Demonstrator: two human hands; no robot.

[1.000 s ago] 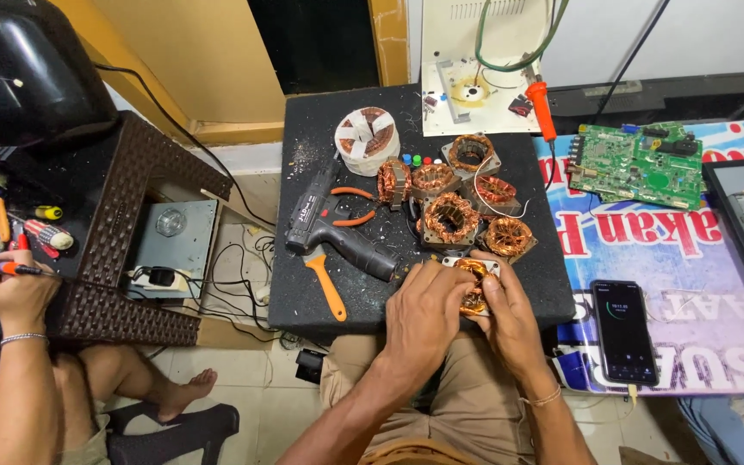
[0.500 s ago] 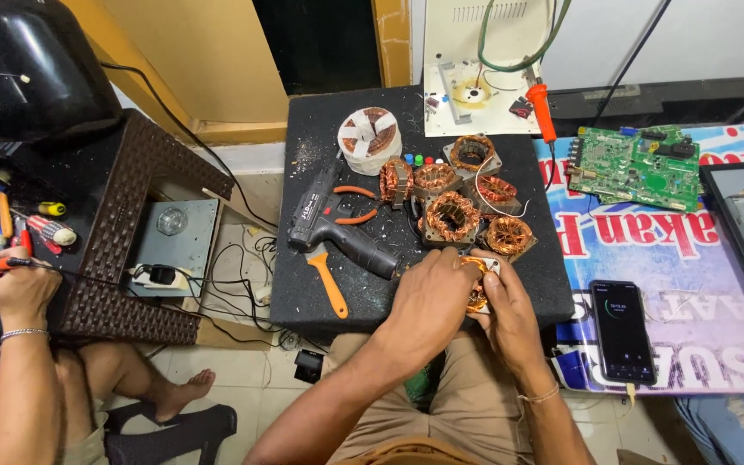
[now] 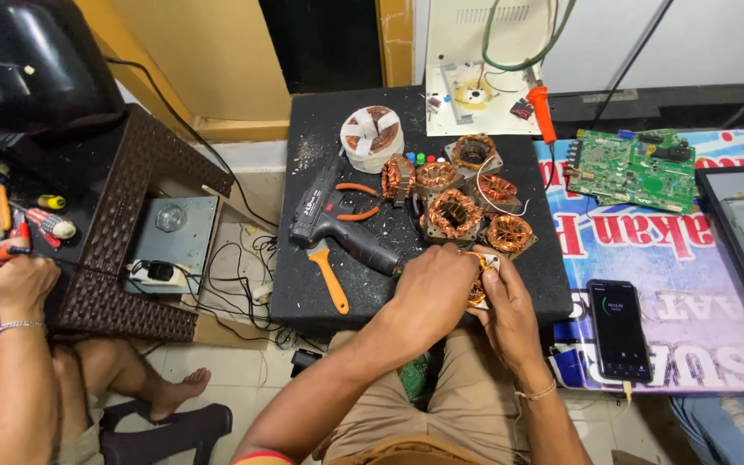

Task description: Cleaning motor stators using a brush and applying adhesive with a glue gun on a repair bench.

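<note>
We see our left hand [image 3: 428,293] and our right hand [image 3: 510,310] closed together around a small copper-wound coil [image 3: 478,288] at the near edge of the black worktop [image 3: 303,284], just above our knees; the left hand covers most of the coil from the top, the right cups it from the side, and only a sliver of copper shows between them. Just beyond the hands lies a cluster of similar copper coils [image 3: 454,213], some in square metal frames. To the left of the hands a black glue gun [image 3: 337,224] lies on its side, its nozzle end close to our left hand, with an orange-handled tool [image 3: 331,277] beside it and orange-handled pliers [image 3: 356,200] behind. A taped coil [image 3: 372,138] sits farther back. To the right, a phone [image 3: 619,329] lies on a printed banner [image 3: 699,250] near a green circuit board [image 3: 635,168]. At far left another person's hand [image 3: 17,280] grips a red-handled tool [image 3: 10,251].
</note>
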